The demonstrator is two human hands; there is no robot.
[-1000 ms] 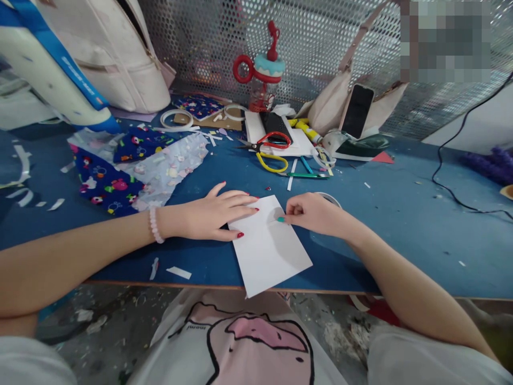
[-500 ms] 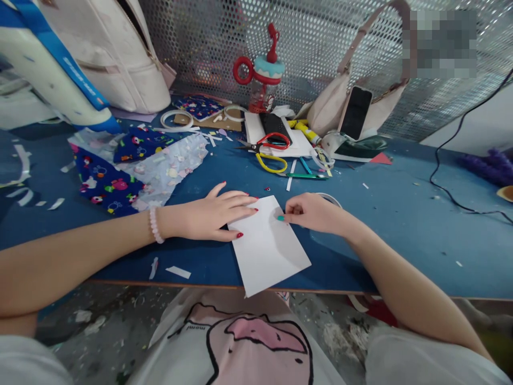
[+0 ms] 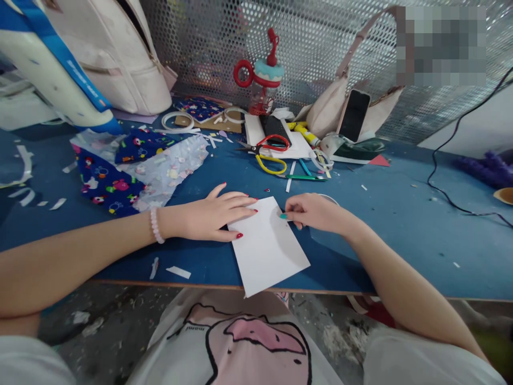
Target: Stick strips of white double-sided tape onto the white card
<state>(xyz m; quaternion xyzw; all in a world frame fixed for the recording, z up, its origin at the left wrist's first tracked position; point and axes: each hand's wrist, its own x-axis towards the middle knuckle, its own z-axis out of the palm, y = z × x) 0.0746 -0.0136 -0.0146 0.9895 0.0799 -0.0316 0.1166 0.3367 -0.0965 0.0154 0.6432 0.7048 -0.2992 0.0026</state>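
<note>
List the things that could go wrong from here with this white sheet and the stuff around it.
The white sheet has its near corner past the front edge of the table, so a sleeve or body brushing it might bend it. Only the left hand lies flat on it, at its left side, so a tug from the right hand could skew it. The phone leans upright against the bag and might slide if bumped.

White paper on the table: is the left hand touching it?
Touching. The head view shows it: the left hand lies flat, its fingertips resting over the upper left edge of the white paper.
</note>
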